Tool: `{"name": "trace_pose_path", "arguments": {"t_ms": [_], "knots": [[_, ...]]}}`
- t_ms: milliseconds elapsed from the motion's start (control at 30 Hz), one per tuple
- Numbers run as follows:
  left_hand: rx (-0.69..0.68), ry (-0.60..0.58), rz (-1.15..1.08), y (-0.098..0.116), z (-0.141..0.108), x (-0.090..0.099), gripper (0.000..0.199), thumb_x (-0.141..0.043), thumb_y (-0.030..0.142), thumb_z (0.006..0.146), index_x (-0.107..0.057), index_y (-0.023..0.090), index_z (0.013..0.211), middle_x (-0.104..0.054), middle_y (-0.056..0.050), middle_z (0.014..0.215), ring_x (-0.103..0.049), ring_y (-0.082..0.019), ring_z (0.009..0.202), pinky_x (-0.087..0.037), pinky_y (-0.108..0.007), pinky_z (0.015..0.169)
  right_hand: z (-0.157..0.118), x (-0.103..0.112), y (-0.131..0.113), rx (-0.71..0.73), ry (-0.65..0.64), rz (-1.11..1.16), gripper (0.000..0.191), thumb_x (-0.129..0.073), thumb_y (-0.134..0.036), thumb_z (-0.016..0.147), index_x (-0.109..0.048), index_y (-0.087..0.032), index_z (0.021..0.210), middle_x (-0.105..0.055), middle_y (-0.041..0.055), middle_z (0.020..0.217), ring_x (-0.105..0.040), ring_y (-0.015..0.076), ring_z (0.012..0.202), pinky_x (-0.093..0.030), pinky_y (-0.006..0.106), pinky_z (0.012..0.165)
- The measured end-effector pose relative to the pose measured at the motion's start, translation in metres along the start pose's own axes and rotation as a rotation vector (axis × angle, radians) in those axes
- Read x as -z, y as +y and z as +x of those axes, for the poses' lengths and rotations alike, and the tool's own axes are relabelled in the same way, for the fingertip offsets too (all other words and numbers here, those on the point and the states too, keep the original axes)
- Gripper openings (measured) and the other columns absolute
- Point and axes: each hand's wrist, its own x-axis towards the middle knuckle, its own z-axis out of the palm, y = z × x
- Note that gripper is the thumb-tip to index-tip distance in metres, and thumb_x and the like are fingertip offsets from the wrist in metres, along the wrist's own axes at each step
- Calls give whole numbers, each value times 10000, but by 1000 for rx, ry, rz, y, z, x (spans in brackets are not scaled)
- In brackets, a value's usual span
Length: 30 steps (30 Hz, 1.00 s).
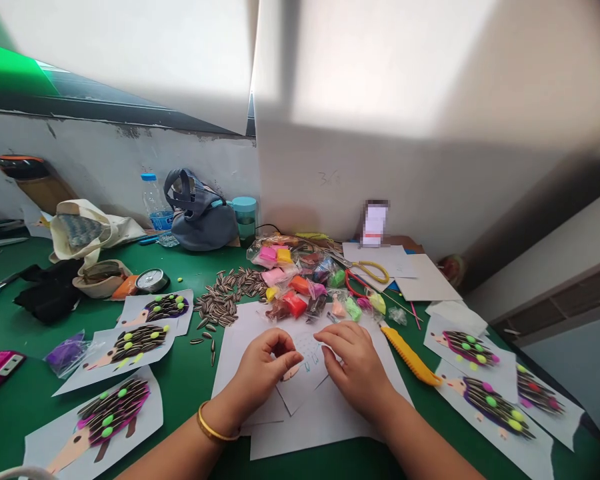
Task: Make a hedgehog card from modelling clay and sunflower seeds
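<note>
My left hand, with a gold bangle at the wrist, hovers over white paper. Its fingers curl in toward the thumb, and anything between the tips is hidden or too small to name. Facing it, my right hand has its thumb apart from bent fingers, with nothing seen in it. Between and just below the hands, a small peach clay piece lies on a smaller sheet, partly covered by my left hand. Faint blue marks show on the paper nearby.
Bagged coloured clay and sunflower seeds lie beyond the paper. A yellow utility knife is at right, scissors behind. Hedgehog pictures lie on both sides. A phone stands by the wall; a bag sits at back left.
</note>
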Motion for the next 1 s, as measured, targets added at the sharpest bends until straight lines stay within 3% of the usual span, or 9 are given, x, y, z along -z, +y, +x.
{"name": "trace_pose_path", "arguments": {"t_ms": [167, 333, 467, 667, 733, 833, 933, 1000], "knots": [[10, -78, -20, 1, -4, -3, 309, -532, 447, 900, -623, 169, 800, -585, 1, 680, -513, -128, 585, -431, -261, 601, -1, -2, -2, 33, 22, 36, 287, -543, -101, 883, -659, -250, 1099, -691, 39, 1031, -573, 221, 967, -428, 414, 885], [-24, -64, 44, 4, -6, -6, 223, -731, 357, 751, -605, 175, 728, -600, -1, 727, -534, -150, 699, -435, -256, 667, -2, -4, -8, 112, 18, 96, 339, -552, -102, 892, -631, -262, 1180, -686, 42, 1004, -575, 214, 931, -456, 401, 835], [-48, -96, 89, 6, -8, -8, 230, -668, 390, 811, -653, 174, 734, -637, -17, 743, -558, -166, 730, -438, -268, 700, -2, -4, -11, 186, 3, 142, 353, -593, -141, 900, -624, -288, 1219, -684, 37, 964, -576, 211, 911, -470, 384, 798], [-18, -146, 128, 6, -11, -8, 204, -708, 365, 778, -666, 172, 726, -668, -24, 742, -588, -176, 729, -456, -266, 687, -3, -2, -17, 235, 26, 178, 169, -620, -202, 918, -694, -278, 1049, -684, 23, 856, -567, 198, 852, -459, 373, 774], [-72, -153, 198, 7, -14, -8, 198, -659, 373, 834, -679, 180, 797, -682, -36, 797, -604, -184, 763, -469, -277, 711, -3, 3, -12, 217, 16, 133, 135, -613, -207, 923, -700, -270, 1005, -686, 25, 851, -575, 203, 864, -457, 384, 796], [-272, -176, 475, 8, -21, -11, 202, -579, 370, 915, -683, 197, 920, -690, -64, 883, -614, -206, 833, -470, -318, 762, -4, 11, 6, 107, 57, 40, 133, -585, -207, 933, -698, -259, 980, -685, 40, 877, -589, 213, 880, -462, 399, 815], [-515, -298, 760, 4, -31, -22, 159, -574, 331, 924, -673, 207, 934, -694, -89, 936, -615, -231, 874, -463, -367, 801, -10, 17, 28, -30, 80, -30, 129, -564, -218, 938, -690, -234, 962, -687, 61, 921, -602, 227, 892, -477, 400, 804], [-556, -392, 859, -1, -37, -31, 123, -615, 320, 899, -649, 214, 953, -695, -69, 955, -614, -242, 933, -457, -403, 876, -16, 17, 37, -72, 7, -41, 126, -552, -210, 938, -675, -227, 953, -692, 60, 922, -612, 229, 890, -486, 390, 793]]}}
